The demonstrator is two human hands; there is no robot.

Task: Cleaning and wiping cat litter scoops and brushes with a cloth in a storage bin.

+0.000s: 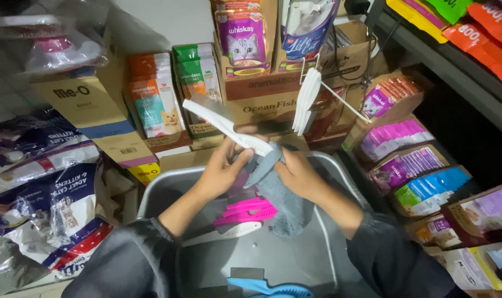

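Head view: left hand (pixel 222 168) clenched round white comb (pixel 229 128), angled up and away to its left. Right hand (pixel 299 175) gripping grey cloth (pixel 278 190), pressed against comb's near end. Below both: pink combs (pixel 245 212), grey tub (pixel 322 243).

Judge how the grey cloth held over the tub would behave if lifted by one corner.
The grey cloth probably flops: it hangs in soft folds below the right hand. It looks light and fuzzy, so likely grippy rather than slippery, unlike the rigid white scoop in the left hand.
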